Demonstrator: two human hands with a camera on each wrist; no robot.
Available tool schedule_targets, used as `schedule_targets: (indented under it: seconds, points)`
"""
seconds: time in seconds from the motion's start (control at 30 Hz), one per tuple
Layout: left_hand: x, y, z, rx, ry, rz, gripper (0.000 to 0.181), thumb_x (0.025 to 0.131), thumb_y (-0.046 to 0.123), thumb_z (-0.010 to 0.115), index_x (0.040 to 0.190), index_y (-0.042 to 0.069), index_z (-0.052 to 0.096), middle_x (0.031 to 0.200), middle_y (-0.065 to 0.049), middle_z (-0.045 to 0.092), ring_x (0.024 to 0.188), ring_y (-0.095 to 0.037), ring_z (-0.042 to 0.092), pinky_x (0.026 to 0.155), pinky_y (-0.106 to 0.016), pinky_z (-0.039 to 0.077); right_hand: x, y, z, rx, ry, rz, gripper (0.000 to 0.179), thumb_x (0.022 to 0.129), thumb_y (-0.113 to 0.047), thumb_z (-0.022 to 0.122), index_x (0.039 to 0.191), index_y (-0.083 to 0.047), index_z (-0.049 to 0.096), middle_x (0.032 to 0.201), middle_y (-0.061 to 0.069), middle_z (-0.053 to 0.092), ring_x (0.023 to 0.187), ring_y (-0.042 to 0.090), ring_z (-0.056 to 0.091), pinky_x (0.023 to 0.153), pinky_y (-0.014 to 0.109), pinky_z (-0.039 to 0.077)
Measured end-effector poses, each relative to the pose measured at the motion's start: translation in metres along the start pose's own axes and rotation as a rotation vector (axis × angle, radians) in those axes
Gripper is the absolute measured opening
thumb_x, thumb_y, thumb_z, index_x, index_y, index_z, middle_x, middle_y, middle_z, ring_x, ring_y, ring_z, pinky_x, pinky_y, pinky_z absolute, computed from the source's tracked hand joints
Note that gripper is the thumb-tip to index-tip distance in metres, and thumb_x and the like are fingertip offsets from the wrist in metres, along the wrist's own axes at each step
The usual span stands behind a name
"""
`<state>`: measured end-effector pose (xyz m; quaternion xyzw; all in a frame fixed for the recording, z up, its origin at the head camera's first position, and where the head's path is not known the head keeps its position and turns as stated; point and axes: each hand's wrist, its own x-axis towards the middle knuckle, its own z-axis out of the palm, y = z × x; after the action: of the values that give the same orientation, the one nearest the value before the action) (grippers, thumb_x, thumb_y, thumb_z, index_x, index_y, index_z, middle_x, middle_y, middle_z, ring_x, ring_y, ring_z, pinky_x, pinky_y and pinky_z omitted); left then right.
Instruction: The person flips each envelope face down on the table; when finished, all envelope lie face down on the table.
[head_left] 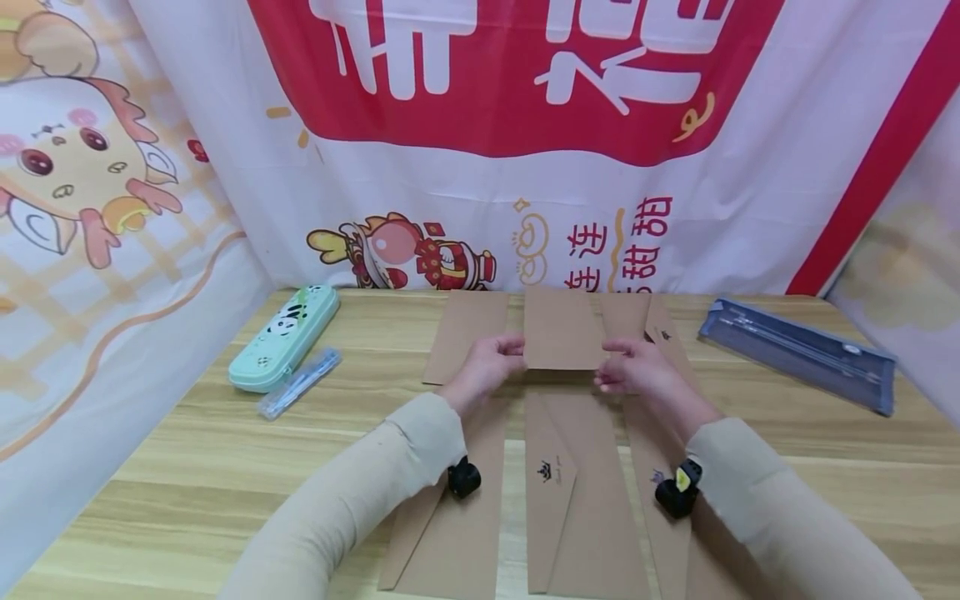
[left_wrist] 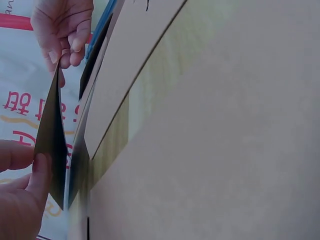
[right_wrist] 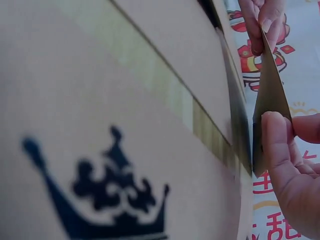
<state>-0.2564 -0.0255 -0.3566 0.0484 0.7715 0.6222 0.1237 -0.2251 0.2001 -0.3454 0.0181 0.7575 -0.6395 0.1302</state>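
Note:
A brown kraft-paper envelope (head_left: 564,329) is held above the wooden table between both hands. My left hand (head_left: 491,365) pinches its left edge between thumb and fingers; my right hand (head_left: 637,371) pinches the right edge. In the left wrist view the envelope (left_wrist: 52,145) appears nearly edge-on, with the left thumb and a finger on it. The right wrist view likewise shows the envelope (right_wrist: 272,90) edge-on between the right thumb and fingers. Directly below lies another envelope (head_left: 585,500), its pointed flap printed with a dark crown.
More brown envelopes lie in columns: a front-left envelope (head_left: 457,525), a back-left envelope (head_left: 468,329), and a back-right envelope (head_left: 663,333). At the left are a mint pencil case (head_left: 285,337) and a packet of pens (head_left: 300,383). A blue-grey zip pouch (head_left: 798,354) lies right.

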Motion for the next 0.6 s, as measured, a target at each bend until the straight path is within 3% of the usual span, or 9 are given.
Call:
schedule_targets:
  seconds: [0.17,0.37,0.6]
  points:
    - [0.0023,-0.004,0.0009,0.05,-0.001,-0.009,0.049,0.08,-0.006,0.06,0.128,-0.002,0.051,0.122,-0.018,0.057,0.113,-0.028,0.054,0.097,-0.033,0.045,0.0065,0.005,-0.0002,-0.054,-0.035,0.021,0.056,0.09,0.005,0.041,0.14,0.013,0.018,0.093,0.021,0.061,0.074,0.013,0.062,0.07,0.025,0.056]
    - [0.0037,-0.0054,0.0004,0.107,0.017,-0.056,0.047,0.08,-0.008,0.061,0.126,-0.004,0.053,0.121,-0.018,0.059,0.112,-0.026,0.055,0.095,-0.034,0.047,0.008,0.0048,0.0018,-0.109,-0.038,0.06,0.062,0.085,0.005,0.05,0.14,0.01,0.022,0.095,0.022,0.06,0.071,0.015,0.062,0.068,0.026,0.055]
    - [0.0034,-0.0023,-0.0013,0.236,0.011,-0.049,0.049,0.075,-0.008,0.064,0.123,-0.004,0.055,0.116,-0.017,0.063,0.108,-0.024,0.058,0.09,-0.03,0.049,0.0076,0.0015,0.0037,-0.099,-0.037,0.125,0.06,0.086,0.003,0.052,0.14,0.006,0.026,0.094,0.018,0.059,0.068,0.015,0.061,0.065,0.025,0.055]
